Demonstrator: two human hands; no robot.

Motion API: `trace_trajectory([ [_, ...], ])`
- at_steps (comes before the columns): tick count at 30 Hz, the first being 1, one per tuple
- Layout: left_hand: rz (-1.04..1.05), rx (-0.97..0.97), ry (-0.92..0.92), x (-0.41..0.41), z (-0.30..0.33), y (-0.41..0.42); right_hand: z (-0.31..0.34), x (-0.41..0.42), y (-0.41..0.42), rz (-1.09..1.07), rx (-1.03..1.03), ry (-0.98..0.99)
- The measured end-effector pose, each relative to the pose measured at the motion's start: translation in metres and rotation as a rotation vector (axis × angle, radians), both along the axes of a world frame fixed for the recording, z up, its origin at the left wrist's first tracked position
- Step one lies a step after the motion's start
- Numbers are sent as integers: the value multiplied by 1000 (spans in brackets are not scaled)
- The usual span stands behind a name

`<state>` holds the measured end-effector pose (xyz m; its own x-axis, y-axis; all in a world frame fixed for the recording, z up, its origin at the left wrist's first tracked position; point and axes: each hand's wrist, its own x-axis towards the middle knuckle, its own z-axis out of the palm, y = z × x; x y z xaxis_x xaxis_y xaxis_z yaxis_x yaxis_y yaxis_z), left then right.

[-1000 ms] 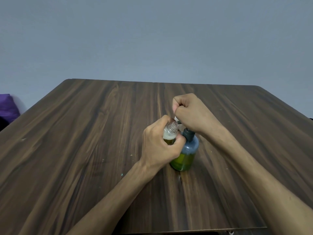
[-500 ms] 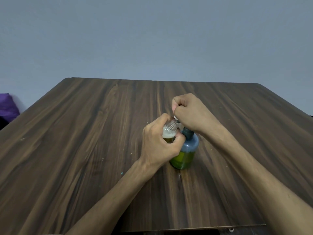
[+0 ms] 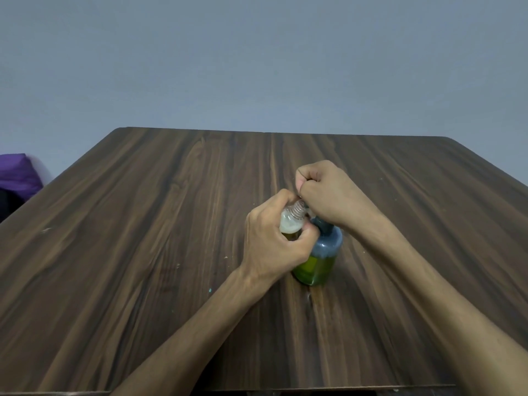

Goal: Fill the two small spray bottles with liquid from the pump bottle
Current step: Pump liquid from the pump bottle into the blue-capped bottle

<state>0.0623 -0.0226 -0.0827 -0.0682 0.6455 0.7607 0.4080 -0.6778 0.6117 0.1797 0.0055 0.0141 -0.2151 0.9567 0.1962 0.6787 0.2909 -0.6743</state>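
At table (image 3: 143,252) centre: my left hand (image 3: 274,250) grips small spray bottle (image 3: 290,224), neck at nozzle. Right hand (image 3: 325,192) fisted over pump bottle (image 3: 321,255) head. Risk: neck misaligned, liquid spills.

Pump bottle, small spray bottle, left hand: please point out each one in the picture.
Pump bottle (image 3: 320,261), head view, on its green lower body.
Small spray bottle (image 3: 290,222), head view, on its pale shoulder.
Left hand (image 3: 274,241), head view, on its back.
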Motion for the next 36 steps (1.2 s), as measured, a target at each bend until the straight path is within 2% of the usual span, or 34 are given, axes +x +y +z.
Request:
trace_trajectory([
  [12,22,-12,6,1,0,0,2,1,0,-8,26,79],
  [29,14,-15,-1,0,0,0,9,-1,0,8,-18,8],
  [36,16,-6,4,0,0,0,18,2,-1,54,-51,49],
])
